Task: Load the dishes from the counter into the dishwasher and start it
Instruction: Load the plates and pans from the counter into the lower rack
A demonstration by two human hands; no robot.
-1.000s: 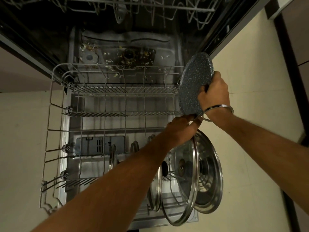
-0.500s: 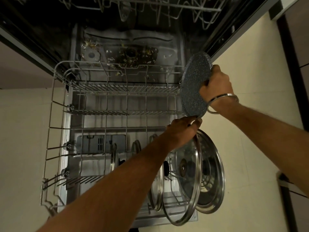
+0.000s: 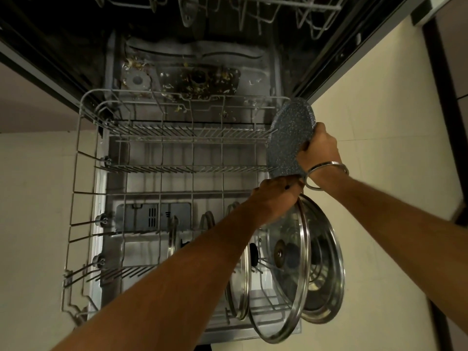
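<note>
A grey speckled round plate (image 3: pixel 288 140) stands on edge at the right side of the pulled-out lower rack (image 3: pixel 162 168). My right hand (image 3: pixel 320 150) grips its right rim, a steel bangle on the wrist. My left hand (image 3: pixel 276 200) reaches across and pinches the plate's lower edge, just above a large glass lid (image 3: pixel 291 269) with a steel rim. A steel lid (image 3: pixel 326 269) leans behind that one, and smaller lids (image 3: pixel 240 287) stand in the front tines.
The open dishwasher tub (image 3: pixel 195 72) shows food bits around its drain. The upper rack (image 3: pixel 253 6) hangs overhead. Cream floor tiles (image 3: pixel 379 122) lie on both sides. A dark cabinet edge (image 3: pixel 445 97) runs along the right.
The plate and both hands have dropped slightly lower against the rack's right side, and the view has tilted a little. Both grips are unchanged.
</note>
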